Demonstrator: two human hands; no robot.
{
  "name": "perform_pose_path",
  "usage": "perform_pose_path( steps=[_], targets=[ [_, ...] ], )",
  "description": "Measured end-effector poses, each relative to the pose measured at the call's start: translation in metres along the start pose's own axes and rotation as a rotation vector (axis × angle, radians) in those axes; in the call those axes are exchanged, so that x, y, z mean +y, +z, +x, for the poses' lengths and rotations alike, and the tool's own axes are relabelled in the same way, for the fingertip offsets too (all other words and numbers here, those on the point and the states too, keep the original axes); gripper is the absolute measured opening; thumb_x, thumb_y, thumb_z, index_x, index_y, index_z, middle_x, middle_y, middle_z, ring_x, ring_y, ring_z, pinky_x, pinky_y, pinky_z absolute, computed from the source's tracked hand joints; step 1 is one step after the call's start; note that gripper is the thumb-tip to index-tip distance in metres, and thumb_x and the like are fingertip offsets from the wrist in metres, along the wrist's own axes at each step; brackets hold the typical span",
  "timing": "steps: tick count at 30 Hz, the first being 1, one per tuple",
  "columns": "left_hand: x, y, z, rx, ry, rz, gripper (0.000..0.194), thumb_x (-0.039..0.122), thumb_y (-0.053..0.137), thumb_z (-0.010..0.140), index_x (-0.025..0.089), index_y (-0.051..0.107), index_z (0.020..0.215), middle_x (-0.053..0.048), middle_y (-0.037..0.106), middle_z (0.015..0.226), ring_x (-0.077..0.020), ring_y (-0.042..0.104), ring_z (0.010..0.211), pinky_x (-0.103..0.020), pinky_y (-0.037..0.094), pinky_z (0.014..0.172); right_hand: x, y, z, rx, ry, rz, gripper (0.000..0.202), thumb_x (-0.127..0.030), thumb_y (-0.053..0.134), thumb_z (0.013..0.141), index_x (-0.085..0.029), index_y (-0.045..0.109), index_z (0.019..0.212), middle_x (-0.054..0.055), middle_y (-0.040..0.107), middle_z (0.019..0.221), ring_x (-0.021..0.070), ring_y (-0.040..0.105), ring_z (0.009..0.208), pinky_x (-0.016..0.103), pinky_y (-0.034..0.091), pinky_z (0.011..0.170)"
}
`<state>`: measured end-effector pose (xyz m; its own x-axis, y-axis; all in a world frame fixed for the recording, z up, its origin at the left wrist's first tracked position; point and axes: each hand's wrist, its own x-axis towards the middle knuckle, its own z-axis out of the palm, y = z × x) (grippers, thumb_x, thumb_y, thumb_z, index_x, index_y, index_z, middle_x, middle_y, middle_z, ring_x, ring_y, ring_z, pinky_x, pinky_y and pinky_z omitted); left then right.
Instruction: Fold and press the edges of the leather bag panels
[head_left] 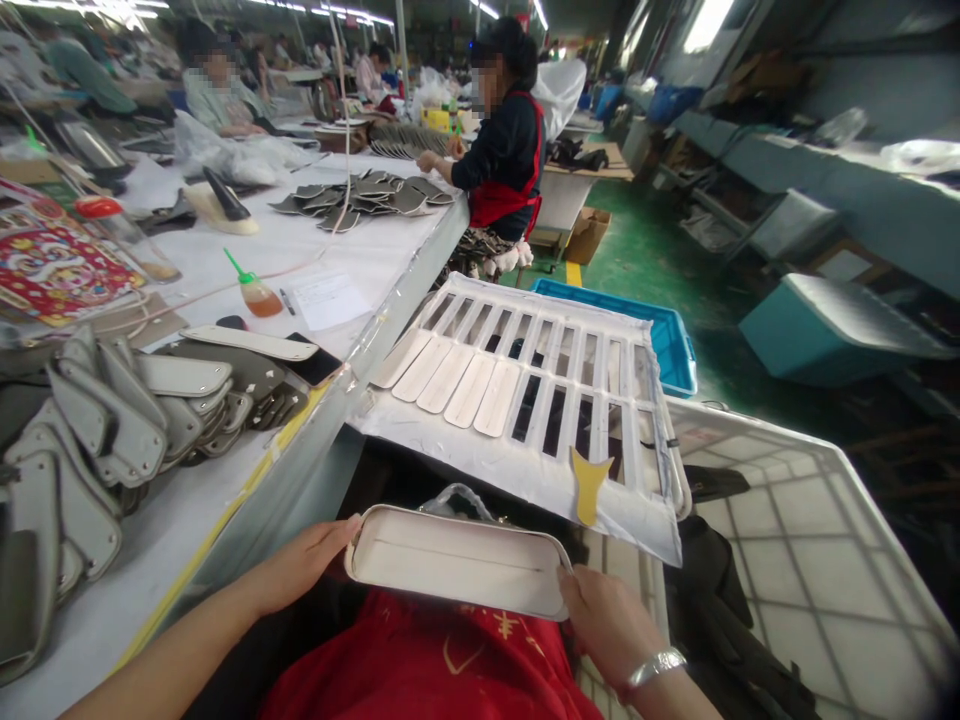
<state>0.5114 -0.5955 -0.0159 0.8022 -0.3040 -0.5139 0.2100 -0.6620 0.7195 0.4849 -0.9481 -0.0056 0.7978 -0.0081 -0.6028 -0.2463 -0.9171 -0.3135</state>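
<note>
A long off-white panel [457, 562] with rounded ends and a raised rim is stretched between my hands, above the red apron on my lap. My left hand [315, 562] grips its left end, fingers at the upper corner. At the other end my right hand [606, 625], with a silver bracelet at the wrist, is closed on the edge. Just beyond lies a white slatted rack [480, 480], where several pale rounded strips [457, 385] rest side by side on the left. A yellow notched piece [589, 485] sits at the rack's front edge.
Grey panels [112, 420] are piled on the left table [180, 540], near a green-tipped glue bottle [259, 295]. A white crate [817, 540] holding dark material stands right. Behind the rack is a blue bin [675, 340]. A co-worker [510, 130] sits at the table's far side.
</note>
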Motion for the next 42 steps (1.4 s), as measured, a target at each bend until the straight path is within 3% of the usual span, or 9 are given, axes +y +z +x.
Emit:
perform_pose_path(
  steps=[4,8,16,20,26,28,32,37,42],
  targets=[
    [0.0,-0.001,0.003,-0.013,-0.03,0.136,0.048,0.049,0.019,0.089,0.018,0.052,0.071,-0.001,0.058,0.068,-0.0175,0.055,0.067,-0.026,0.042,0.062,0.004,0.001,-0.003,0.032,-0.022,-0.025,0.042,-0.038,0.03,0.091,-0.015,0.054,0.066,0.012,0.064,0.068,0.0173,0.058,0.056,0.026,0.033,0.053],
    [0.003,-0.003,0.007,0.007,-0.027,0.305,0.04,0.043,0.025,0.087,0.02,0.048,0.063,-0.001,0.055,0.063,-0.0178,0.052,0.063,-0.028,0.038,0.061,0.002,0.001,-0.003,0.032,-0.005,-0.074,0.035,-0.027,0.032,0.09,-0.015,0.055,0.065,0.011,0.063,0.065,0.019,0.059,0.06,0.028,0.032,0.055],
    [0.013,0.003,0.01,0.099,0.003,0.426,0.029,0.034,0.028,0.084,0.02,0.048,0.069,-0.008,0.056,0.072,-0.0248,0.053,0.073,-0.038,0.036,0.072,-0.007,-0.001,-0.002,0.03,-0.035,-0.072,0.032,-0.013,0.033,0.087,-0.011,0.056,0.066,0.015,0.065,0.069,0.018,0.059,0.058,0.026,0.034,0.053],
    [0.007,0.002,0.006,0.059,0.02,0.34,0.039,0.04,0.023,0.088,0.02,0.052,0.074,-0.005,0.058,0.075,-0.0207,0.055,0.074,-0.032,0.04,0.071,-0.007,-0.002,-0.002,0.009,-0.047,-0.046,0.034,-0.015,0.031,0.088,-0.011,0.057,0.066,0.015,0.065,0.071,0.0182,0.06,0.06,0.026,0.036,0.053],
    [-0.005,-0.001,-0.001,-0.021,-0.045,-0.209,0.049,0.054,0.021,0.088,0.017,0.052,0.077,-0.001,0.057,0.069,-0.017,0.055,0.067,-0.028,0.045,0.068,-0.004,-0.004,-0.006,0.001,-0.074,-0.023,0.039,-0.028,0.031,0.091,-0.011,0.058,0.07,0.015,0.064,0.072,0.0178,0.061,0.06,0.026,0.038,0.056],
    [-0.003,-0.001,0.0,-0.014,-0.022,-0.076,0.046,0.052,0.023,0.088,0.018,0.051,0.075,0.0,0.055,0.068,-0.0165,0.054,0.065,-0.028,0.044,0.066,-0.003,-0.005,-0.006,0.009,-0.065,-0.025,0.039,-0.033,0.033,0.091,-0.011,0.058,0.07,0.014,0.064,0.072,0.0182,0.061,0.06,0.026,0.038,0.056],
    [0.005,0.002,0.003,0.067,0.014,0.302,0.035,0.04,0.027,0.088,0.019,0.05,0.071,-0.003,0.056,0.072,-0.0196,0.053,0.072,-0.033,0.04,0.072,-0.003,-0.003,-0.003,0.007,-0.035,-0.025,0.036,-0.023,0.032,0.09,-0.011,0.059,0.069,0.014,0.064,0.071,0.0165,0.06,0.056,0.026,0.037,0.054],
    [0.008,0.008,0.007,0.113,0.017,0.34,0.029,0.033,0.028,0.086,0.019,0.049,0.071,-0.007,0.056,0.075,-0.023,0.053,0.076,-0.038,0.037,0.075,-0.003,0.0,0.001,0.016,-0.055,-0.055,0.034,-0.015,0.032,0.089,-0.01,0.059,0.07,0.015,0.065,0.071,0.0163,0.059,0.053,0.026,0.035,0.051],
    [0.007,0.004,0.006,0.072,0.002,0.247,0.033,0.039,0.028,0.086,0.019,0.049,0.07,-0.004,0.055,0.072,-0.0209,0.052,0.073,-0.036,0.039,0.073,-0.002,0.0,0.0,0.012,-0.112,-0.125,0.03,-0.012,0.035,0.086,-0.009,0.06,0.07,0.015,0.065,0.071,0.0201,0.061,0.064,0.027,0.037,0.054]
  ],
)
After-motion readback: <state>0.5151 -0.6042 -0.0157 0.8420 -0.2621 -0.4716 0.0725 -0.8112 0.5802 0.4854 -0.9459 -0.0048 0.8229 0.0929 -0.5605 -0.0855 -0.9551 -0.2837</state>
